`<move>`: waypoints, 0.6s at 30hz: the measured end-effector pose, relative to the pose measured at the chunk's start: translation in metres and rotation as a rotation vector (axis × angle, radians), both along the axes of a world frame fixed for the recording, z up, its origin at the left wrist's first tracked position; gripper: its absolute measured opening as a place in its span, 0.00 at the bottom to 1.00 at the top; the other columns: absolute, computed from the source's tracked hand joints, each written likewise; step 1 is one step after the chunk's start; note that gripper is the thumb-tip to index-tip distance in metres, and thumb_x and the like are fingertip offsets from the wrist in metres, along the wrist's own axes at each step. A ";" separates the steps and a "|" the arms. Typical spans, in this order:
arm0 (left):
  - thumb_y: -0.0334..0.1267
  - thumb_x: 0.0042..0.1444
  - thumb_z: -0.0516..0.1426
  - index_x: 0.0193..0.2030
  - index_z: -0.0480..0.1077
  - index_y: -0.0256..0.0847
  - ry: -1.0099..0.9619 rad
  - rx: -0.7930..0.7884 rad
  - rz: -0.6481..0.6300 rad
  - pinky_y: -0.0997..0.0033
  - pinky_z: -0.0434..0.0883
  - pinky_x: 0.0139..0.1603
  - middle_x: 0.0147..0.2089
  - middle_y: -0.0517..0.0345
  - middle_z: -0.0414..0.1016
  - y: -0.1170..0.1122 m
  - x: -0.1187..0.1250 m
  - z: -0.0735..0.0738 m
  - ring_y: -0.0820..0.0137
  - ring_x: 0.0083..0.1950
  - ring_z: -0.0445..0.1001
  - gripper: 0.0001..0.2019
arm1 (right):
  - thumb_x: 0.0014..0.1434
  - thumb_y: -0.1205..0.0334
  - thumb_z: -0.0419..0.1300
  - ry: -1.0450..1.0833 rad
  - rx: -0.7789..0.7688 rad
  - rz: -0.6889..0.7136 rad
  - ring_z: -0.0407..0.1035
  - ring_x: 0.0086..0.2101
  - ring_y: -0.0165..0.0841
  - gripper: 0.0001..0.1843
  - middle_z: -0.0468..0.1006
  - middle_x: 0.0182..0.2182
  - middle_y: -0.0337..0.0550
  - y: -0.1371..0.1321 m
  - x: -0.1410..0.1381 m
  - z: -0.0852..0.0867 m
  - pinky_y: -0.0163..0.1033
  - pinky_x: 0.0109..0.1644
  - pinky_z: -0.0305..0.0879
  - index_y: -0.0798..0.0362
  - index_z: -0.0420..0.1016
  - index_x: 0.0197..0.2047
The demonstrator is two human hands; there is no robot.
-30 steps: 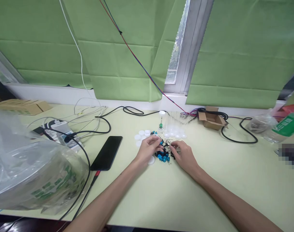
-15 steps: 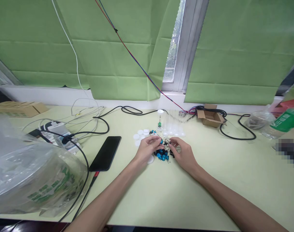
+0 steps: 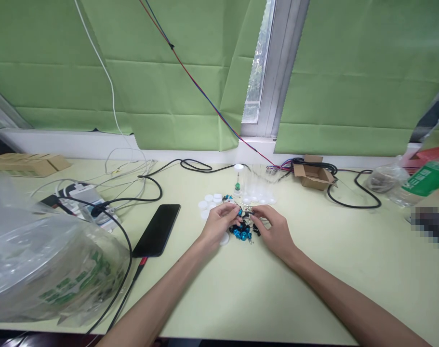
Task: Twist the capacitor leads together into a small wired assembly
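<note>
My left hand (image 3: 221, 222) is closed in a pinch on a small blue piece (image 3: 240, 212) with thin metal wire. Opposite it, my right hand (image 3: 272, 224) has thumb and forefinger together at a small dark part with wire; its exact kind is too small to make out. Just below the fingertips lies a pile of blue and black pieces (image 3: 243, 235) with wire ends. Behind the hands, a clear tube with a white cap (image 3: 238, 167) stands upright and holds a green piece (image 3: 237, 186). White round caps (image 3: 206, 204) lie beyond my left hand.
Clear tubes (image 3: 259, 185) lie behind the hands. To the left are a black phone (image 3: 157, 230), a power strip (image 3: 91, 205) with cables and a large plastic bag (image 3: 60, 270). A small cardboard box (image 3: 313, 176) and a plastic bottle (image 3: 419, 185) sit at the right.
My fingertips have shifted slightly around the small parts, with both hands staying over the pile. The view has moved a little; nothing else visibly differs.
</note>
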State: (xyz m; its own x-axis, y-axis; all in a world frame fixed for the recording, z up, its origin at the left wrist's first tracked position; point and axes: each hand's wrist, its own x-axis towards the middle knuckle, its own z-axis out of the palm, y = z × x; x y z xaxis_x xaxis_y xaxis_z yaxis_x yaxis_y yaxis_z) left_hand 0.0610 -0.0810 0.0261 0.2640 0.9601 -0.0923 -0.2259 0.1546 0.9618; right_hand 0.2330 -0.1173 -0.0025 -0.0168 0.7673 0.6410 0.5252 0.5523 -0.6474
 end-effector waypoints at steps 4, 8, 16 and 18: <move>0.43 0.43 0.69 0.35 0.75 0.36 -0.021 0.006 -0.016 0.72 0.72 0.39 0.32 0.56 0.74 0.000 0.000 -0.001 0.74 0.32 0.74 0.16 | 0.64 0.64 0.56 0.009 0.027 0.023 0.73 0.41 0.36 0.08 0.77 0.41 0.46 -0.002 -0.001 0.002 0.43 0.45 0.72 0.50 0.74 0.45; 0.43 0.43 0.69 0.35 0.74 0.36 -0.032 -0.001 -0.028 0.71 0.72 0.40 0.30 0.56 0.74 0.000 0.001 0.000 0.73 0.33 0.74 0.15 | 0.64 0.64 0.57 0.001 0.047 0.030 0.73 0.43 0.38 0.08 0.77 0.41 0.46 -0.003 -0.001 0.003 0.44 0.47 0.72 0.49 0.75 0.45; 0.42 0.42 0.69 0.34 0.74 0.37 -0.053 -0.008 -0.053 0.70 0.73 0.39 0.30 0.56 0.74 -0.003 0.003 0.002 0.72 0.31 0.75 0.15 | 0.64 0.64 0.57 -0.006 0.043 0.049 0.73 0.41 0.37 0.09 0.76 0.42 0.47 -0.003 0.000 0.002 0.45 0.48 0.73 0.49 0.76 0.45; 0.42 0.42 0.69 0.34 0.74 0.36 -0.055 -0.009 -0.061 0.70 0.73 0.38 0.29 0.56 0.74 -0.004 0.003 0.002 0.72 0.31 0.75 0.15 | 0.64 0.64 0.56 -0.008 0.040 0.055 0.74 0.40 0.37 0.09 0.76 0.42 0.47 -0.003 0.000 0.002 0.45 0.47 0.73 0.49 0.76 0.45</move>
